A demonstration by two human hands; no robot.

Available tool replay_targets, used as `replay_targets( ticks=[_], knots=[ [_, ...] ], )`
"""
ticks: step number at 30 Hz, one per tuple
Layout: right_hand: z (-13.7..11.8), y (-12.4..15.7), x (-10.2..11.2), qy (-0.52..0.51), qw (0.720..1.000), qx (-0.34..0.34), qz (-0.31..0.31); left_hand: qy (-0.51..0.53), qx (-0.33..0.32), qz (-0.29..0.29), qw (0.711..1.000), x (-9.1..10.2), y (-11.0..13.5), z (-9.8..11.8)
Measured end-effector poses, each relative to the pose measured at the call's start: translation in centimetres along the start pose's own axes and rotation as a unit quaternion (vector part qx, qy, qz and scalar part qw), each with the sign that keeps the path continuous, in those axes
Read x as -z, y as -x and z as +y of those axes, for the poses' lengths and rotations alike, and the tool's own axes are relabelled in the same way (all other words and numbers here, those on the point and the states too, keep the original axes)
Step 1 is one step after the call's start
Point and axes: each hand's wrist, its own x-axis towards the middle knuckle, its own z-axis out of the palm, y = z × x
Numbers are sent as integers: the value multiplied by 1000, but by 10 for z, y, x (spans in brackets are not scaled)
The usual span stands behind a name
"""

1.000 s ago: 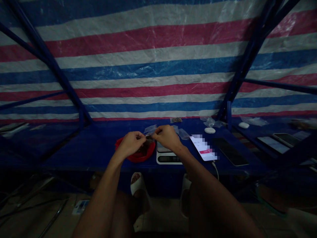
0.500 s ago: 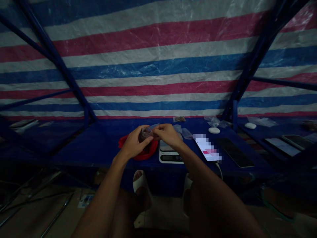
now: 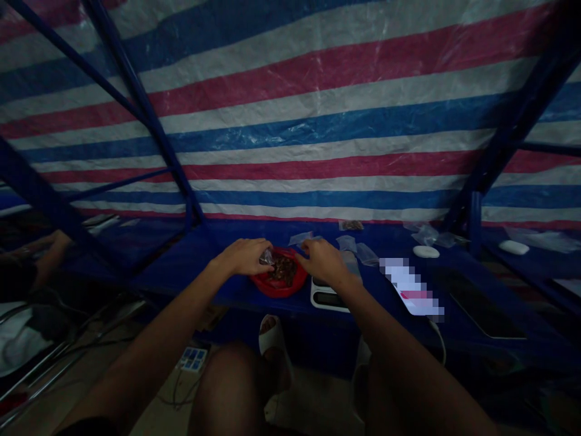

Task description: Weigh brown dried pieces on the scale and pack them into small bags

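Note:
My left hand (image 3: 249, 257) reaches over the left rim of a red bowl (image 3: 279, 290). Its fingers are closed around a small clear plastic container (image 3: 266, 257), partly hidden by the hand. Small brown pieces (image 3: 282, 270) lie in the bowl. My right hand (image 3: 323, 261) hovers above a white digital scale (image 3: 333, 298), thumb and forefinger apart. Close to its fingertips is a flat clear plastic bag (image 3: 300, 238); whether they touch cannot be made out. The hand covers part of the scale's plate.
More clear bags (image 3: 356, 249) lie behind the scale, with a filled packet (image 3: 351, 224) at the back. To the right are a lit phone (image 3: 411, 290) on a cable, a white case (image 3: 425, 251) and a dark phone (image 3: 485, 309). Another person's hand (image 3: 54, 245) shows far left.
My hands have moved apart: the right has left the container and shifted over the scale, while the left keeps the container beside the bowl's rim. The view has turned left, uncovering the brown pieces.

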Motion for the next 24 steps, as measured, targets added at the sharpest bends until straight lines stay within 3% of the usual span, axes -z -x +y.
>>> replay_targets(
  ticks=[4,8,15,24],
  knots=[
    [-8,2,-2,73,996,-4,-47,-85,-42,-60,994,15,-17,4],
    [-11,2,-5,63,995,-16,-70,-144,-73,-100,982,24,-28,11],
    [1,-6,-5,-68,997,-30,-4,-190,-89,-88,974,32,-36,16],
    [19,-5,-11,-191,981,-21,33,-217,-143,-89,962,35,-47,25]
  ],
)
